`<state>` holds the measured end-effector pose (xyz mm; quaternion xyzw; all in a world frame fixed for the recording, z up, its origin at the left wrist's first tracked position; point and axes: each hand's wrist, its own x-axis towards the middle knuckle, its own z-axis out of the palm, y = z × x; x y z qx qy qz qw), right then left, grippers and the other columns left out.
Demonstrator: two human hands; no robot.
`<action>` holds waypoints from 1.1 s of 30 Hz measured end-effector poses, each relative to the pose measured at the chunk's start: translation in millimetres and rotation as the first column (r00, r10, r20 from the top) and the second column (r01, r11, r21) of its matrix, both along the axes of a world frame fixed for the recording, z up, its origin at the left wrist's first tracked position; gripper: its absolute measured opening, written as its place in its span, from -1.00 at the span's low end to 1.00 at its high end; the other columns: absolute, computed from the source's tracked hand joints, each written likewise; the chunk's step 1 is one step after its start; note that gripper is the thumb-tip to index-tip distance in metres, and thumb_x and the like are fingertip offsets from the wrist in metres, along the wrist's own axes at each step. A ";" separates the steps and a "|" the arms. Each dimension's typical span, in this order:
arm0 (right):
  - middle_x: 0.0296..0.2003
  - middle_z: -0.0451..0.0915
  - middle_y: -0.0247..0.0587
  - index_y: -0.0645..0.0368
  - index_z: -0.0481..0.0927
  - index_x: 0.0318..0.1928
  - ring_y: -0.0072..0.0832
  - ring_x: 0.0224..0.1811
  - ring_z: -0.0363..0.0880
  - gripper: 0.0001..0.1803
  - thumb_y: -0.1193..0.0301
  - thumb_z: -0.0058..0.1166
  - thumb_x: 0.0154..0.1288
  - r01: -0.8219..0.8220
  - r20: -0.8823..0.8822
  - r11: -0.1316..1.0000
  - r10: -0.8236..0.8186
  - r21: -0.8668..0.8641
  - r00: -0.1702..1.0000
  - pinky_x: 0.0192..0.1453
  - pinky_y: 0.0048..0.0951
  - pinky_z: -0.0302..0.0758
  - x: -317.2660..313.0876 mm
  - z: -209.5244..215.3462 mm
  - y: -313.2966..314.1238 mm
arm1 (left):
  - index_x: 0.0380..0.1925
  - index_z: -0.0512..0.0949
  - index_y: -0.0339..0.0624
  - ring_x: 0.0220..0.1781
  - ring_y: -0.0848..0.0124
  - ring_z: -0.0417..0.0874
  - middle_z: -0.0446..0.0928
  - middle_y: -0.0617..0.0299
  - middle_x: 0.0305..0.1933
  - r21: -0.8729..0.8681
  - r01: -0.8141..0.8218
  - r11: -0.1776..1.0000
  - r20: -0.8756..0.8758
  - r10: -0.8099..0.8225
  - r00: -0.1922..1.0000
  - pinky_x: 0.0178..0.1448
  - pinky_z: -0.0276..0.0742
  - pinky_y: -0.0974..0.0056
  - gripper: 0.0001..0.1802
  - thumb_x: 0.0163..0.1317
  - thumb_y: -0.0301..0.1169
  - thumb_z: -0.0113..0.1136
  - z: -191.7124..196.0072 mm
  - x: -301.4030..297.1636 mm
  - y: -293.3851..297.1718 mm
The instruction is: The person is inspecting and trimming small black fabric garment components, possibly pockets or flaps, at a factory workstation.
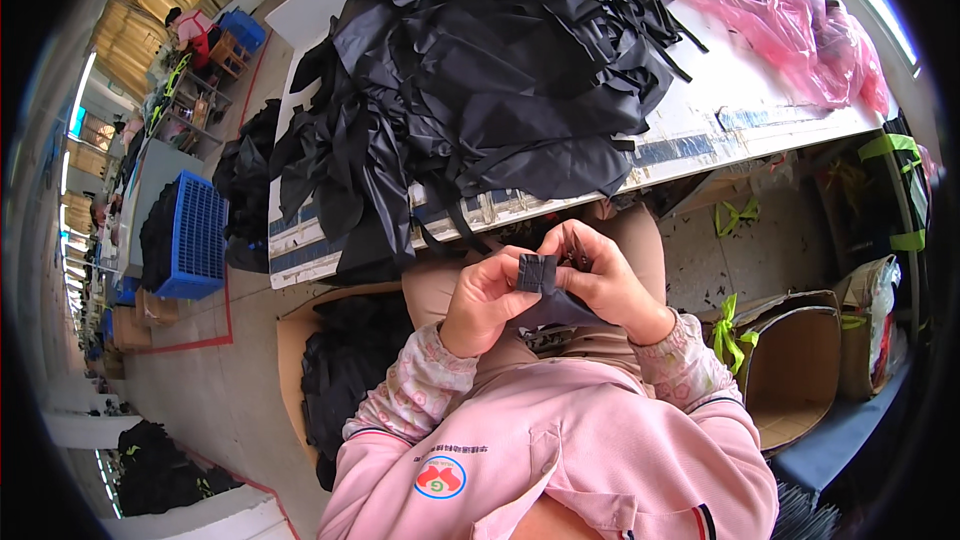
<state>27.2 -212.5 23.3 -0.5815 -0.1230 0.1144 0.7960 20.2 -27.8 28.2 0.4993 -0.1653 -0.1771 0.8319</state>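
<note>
Head view: at lower centre of the frame, the left hand (487, 298) and right hand (607, 278) both pinch 1 small black fabric piece (537, 273), held close above the lap for inspection, below the worktop (700, 130) heaped with black cloth (480, 80).

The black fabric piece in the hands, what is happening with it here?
A seated person in a pink top holds a small black piece over the lap with both hands. The left hand pinches its folded edge, and the right hand grips it too, with a small tool that I cannot identify. Ahead, a heap of black garments lies on the white table, with pink plastic bags at its far right. A cardboard box stands open on the floor to the right.
</note>
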 end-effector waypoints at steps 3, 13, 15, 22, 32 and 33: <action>-0.35 0.50 -0.32 0.26 0.49 -0.21 -0.61 -0.28 0.47 -0.79 0.55 0.25 0.18 0.098 0.023 0.950 -0.096 -0.296 0.995 -0.17 -0.57 0.42 -2.1 6.8 -2.2 | -0.29 0.54 -0.33 -0.04 0.51 0.51 0.46 0.24 -0.11 -0.009 -0.111 0.994 0.110 0.111 0.988 0.11 0.42 0.39 -0.86 0.15 -0.72 0.14 -2.9 0.0 -0.3; -0.57 0.39 -0.47 0.24 0.47 -0.28 -0.75 -0.55 0.36 -0.72 0.28 0.19 0.32 -0.066 -0.231 0.984 0.027 -0.163 0.973 -0.48 -0.61 0.36 -29.7 15.5 -3.9 | -0.32 0.52 -0.35 -0.18 0.64 0.50 0.41 0.34 -0.15 0.155 -0.483 0.862 0.267 0.434 0.861 -0.07 0.38 0.54 -0.87 0.15 -0.74 0.13 -15.3 -3.2 -4.8; -0.55 0.40 -0.54 0.22 0.46 -0.31 -0.80 -0.54 0.34 -0.72 0.26 0.18 0.34 -0.108 -0.269 0.989 0.077 -0.101 0.960 -0.50 -0.66 0.32 -30.4 12.0 -1.0 | -0.31 0.51 -0.34 -0.18 0.66 0.50 0.41 0.37 -0.14 0.134 -0.505 0.853 0.286 0.455 0.843 -0.08 0.37 0.55 -0.88 0.17 -0.73 0.14 -17.4 -3.9 -5.9; -0.60 0.39 -0.55 0.16 0.45 -0.30 -0.82 -0.62 0.33 -0.73 0.24 0.16 0.34 -0.114 -0.185 0.986 0.090 -0.120 0.979 -0.60 -0.70 0.24 -28.5 -2.6 9.0 | -0.26 0.50 -0.37 -0.13 0.53 0.51 0.38 0.24 -0.10 0.159 -0.473 0.867 0.299 0.414 0.860 -0.03 0.45 0.45 -0.81 0.12 -0.76 0.17 -27.2 -7.4 -2.8; -0.65 0.36 -0.12 0.28 0.41 -0.36 -0.49 -0.63 0.19 -0.63 0.27 0.30 0.20 0.174 0.243 0.889 -0.073 -0.423 0.967 -0.56 -0.42 0.31 -24.0 -0.9 10.5 | -0.30 0.50 -0.36 -0.15 0.51 0.52 0.42 0.17 -0.11 0.208 -0.469 0.859 0.386 0.368 0.846 -0.10 0.48 0.43 -0.82 0.09 -0.73 0.23 -31.6 -7.4 -4.4; -0.65 0.36 -0.11 0.28 0.41 -0.37 -0.46 -0.64 0.19 -0.63 0.27 0.30 0.20 0.173 0.242 0.887 -0.072 -0.428 0.968 -0.56 -0.42 0.31 -24.1 -0.4 10.4 | -0.30 0.50 -0.35 -0.15 0.51 0.52 0.42 0.17 -0.12 0.211 -0.472 0.856 0.386 0.371 0.845 -0.11 0.48 0.44 -0.82 0.09 -0.73 0.23 -32.1 -7.6 -4.5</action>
